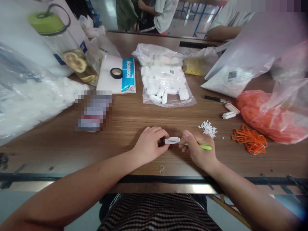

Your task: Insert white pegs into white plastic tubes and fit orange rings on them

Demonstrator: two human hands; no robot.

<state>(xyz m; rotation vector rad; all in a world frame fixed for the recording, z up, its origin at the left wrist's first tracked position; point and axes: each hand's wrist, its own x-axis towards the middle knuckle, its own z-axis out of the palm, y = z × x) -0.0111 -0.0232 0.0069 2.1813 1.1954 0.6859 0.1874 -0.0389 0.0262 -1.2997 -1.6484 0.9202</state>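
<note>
Between the thumb and fingers of my left hand (149, 144) is one end of a small white plastic housing (172, 140), held just over the table. My right hand (199, 148) is closed around a slim tool with a bright green handle (205, 147). Its thin dark tip reaches onto the housing's face; the exact kind of tool is hidden by my fingers. Just beyond my right hand lies a pile of tiny white pieces (209, 129). Orange rectangular frames (250, 139) form a loose heap farther right.
Two white-and-orange assembled pieces (230, 113) lie near a black-handled tweezer-like tool (213, 98). Behind are a bag of white housings (166, 83), a notebook (108, 75) with black tape (116, 73), and a bottle (72, 57). Bags of orange parts (262, 115) and white parts (38, 106) flank the table.
</note>
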